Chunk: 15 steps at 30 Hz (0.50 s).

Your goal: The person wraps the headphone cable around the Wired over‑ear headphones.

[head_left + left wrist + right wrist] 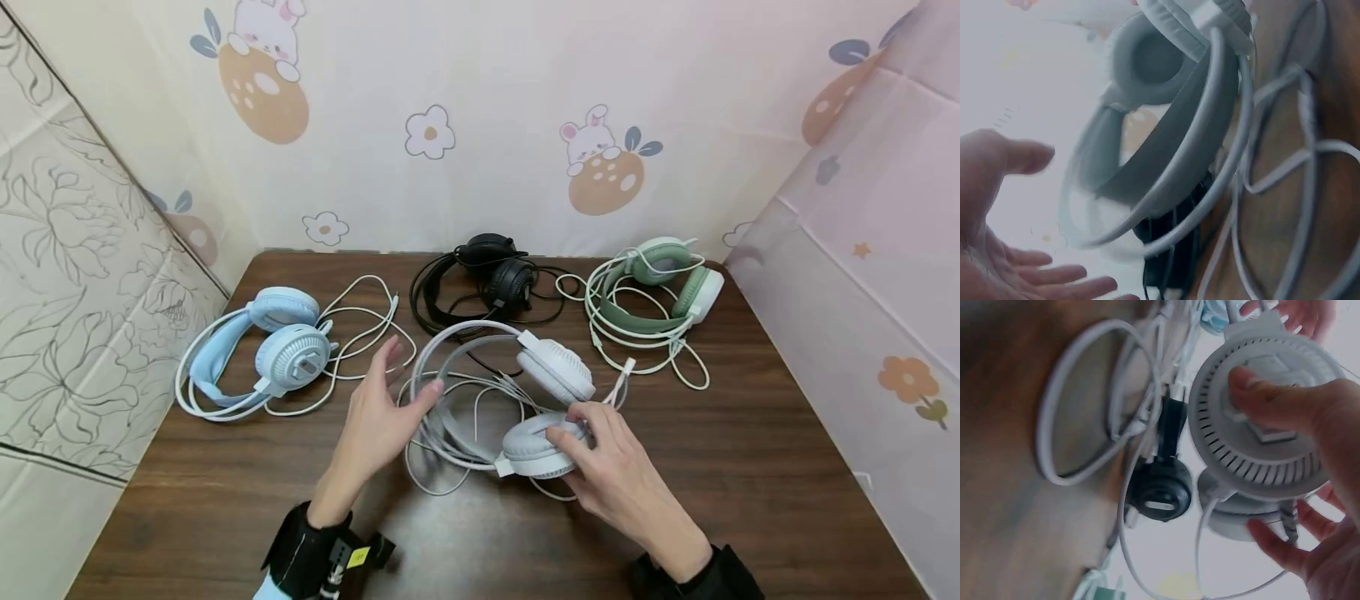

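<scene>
White over-ear headphones with a grey padded headband are at the middle of the table, the band toward the left. My right hand grips the nearer ear cup; in the right wrist view the thumb presses its ridged outer face. Beside the headband, my left hand is spread, thumb apart from the fingers, holding nothing. In the left wrist view a gap shows between that hand and the band. Loops of white cable lie on the table under the headphones.
Light blue headphones with a white cable lie at the left. Black headphones lie at the back middle, and green and white ones at the back right. Patterned cloth hangs behind the brown table.
</scene>
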### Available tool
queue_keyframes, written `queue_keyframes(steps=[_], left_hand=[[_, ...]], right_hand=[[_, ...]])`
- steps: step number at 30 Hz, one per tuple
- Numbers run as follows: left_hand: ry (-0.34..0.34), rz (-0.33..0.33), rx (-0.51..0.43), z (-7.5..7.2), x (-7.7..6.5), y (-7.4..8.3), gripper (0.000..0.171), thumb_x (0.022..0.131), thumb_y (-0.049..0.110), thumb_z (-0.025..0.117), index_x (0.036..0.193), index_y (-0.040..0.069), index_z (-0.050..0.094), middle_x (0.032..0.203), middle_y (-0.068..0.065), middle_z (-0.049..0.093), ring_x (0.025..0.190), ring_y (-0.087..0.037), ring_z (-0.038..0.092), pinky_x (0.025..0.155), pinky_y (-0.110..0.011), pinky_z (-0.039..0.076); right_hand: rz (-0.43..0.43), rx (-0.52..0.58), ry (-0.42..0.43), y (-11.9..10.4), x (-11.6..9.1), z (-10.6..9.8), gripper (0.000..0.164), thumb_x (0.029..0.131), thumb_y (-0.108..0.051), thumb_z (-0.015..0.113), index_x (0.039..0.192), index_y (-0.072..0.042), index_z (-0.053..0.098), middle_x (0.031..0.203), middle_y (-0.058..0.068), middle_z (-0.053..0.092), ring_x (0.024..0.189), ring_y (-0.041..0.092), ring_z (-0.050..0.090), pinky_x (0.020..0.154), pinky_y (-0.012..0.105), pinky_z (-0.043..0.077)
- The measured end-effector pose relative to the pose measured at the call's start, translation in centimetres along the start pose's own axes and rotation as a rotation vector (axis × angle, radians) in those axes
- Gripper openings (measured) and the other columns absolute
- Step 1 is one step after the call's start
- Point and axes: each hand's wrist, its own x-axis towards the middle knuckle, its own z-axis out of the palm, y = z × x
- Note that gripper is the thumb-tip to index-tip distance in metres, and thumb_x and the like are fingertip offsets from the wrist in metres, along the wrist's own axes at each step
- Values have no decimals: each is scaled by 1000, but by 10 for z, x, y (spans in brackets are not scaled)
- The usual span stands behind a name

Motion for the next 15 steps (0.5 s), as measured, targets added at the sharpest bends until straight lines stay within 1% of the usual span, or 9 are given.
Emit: queue_keyframes(steps=[2, 3, 5, 6, 8, 10, 12, 14, 15], left_hand=[[-4, -57, -61, -2, 7, 7, 75, 83, 40, 73, 146, 19, 38, 142, -7, 53, 124, -27, 60, 98, -45, 52], [-6, -79, -86, -3, 10, 9, 68, 84, 38, 72, 143, 19, 43, 137, -6, 58, 119, -24, 63, 96, -42, 53], [-31, -134, -197, -6, 13, 12, 53, 87, 32, 70, 135, 15, 52, 125, -8, 66, 108, -24, 69, 89, -42, 56], [-47, -166, -263, -8, 14, 13, 44, 89, 29, 68, 128, 13, 57, 115, -9, 70, 99, -24, 72, 84, -41, 58], [-81, -227, -411, -13, 15, 13, 28, 92, 24, 65, 114, 7, 61, 94, -12, 70, 80, -24, 73, 74, -42, 60], [-114, -285, -539, -17, 14, 14, 20, 93, 21, 62, 101, 3, 59, 76, -11, 63, 63, -22, 67, 66, -43, 60], [-142, -325, -599, -21, 13, 13, 20, 92, 21, 62, 89, 3, 56, 63, -5, 50, 52, -15, 53, 58, -38, 58], [-179, -352, -662, -25, 12, 12, 17, 91, 18, 60, 84, 4, 56, 58, 1, 38, 48, -12, 42, 52, -32, 53], [-198, -365, -691, -27, 12, 11, 18, 90, 17, 60, 79, 5, 55, 56, 2, 34, 47, -11, 37, 49, -28, 49]], right_hand=[[-73, 27, 61, -3, 9, -1, 40, 67, -7, 60, 106, -10, 66, 107, 20, 56, 95, 34, 54, 82, 46, 44], [-105, 33, 80, -5, 13, -2, 36, 71, -7, 56, 106, -10, 66, 106, 20, 56, 95, 35, 54, 83, 46, 43], [-160, 33, 113, -10, 21, -3, 31, 80, -9, 48, 104, -10, 67, 105, 20, 57, 96, 35, 55, 84, 45, 43], [-180, 26, 124, -12, 24, -3, 29, 84, -10, 45, 103, -11, 67, 105, 20, 58, 97, 36, 55, 84, 45, 44], [-205, 6, 130, -16, 30, -5, 28, 88, -12, 43, 102, -12, 67, 104, 19, 58, 97, 36, 56, 85, 45, 44], [-207, -9, 126, -18, 35, -7, 28, 90, -12, 42, 103, -12, 67, 105, 19, 58, 97, 36, 56, 86, 45, 45], [-210, 4, 123, -19, 39, -8, 29, 88, -11, 42, 104, -12, 67, 105, 19, 58, 96, 36, 56, 85, 44, 45], [-216, 22, 121, -20, 42, -8, 31, 87, -10, 43, 106, -11, 67, 106, 18, 58, 96, 35, 56, 85, 43, 45], [-219, 28, 121, -20, 44, -8, 33, 86, -11, 43, 108, -11, 67, 106, 19, 58, 96, 34, 56, 85, 42, 45]])
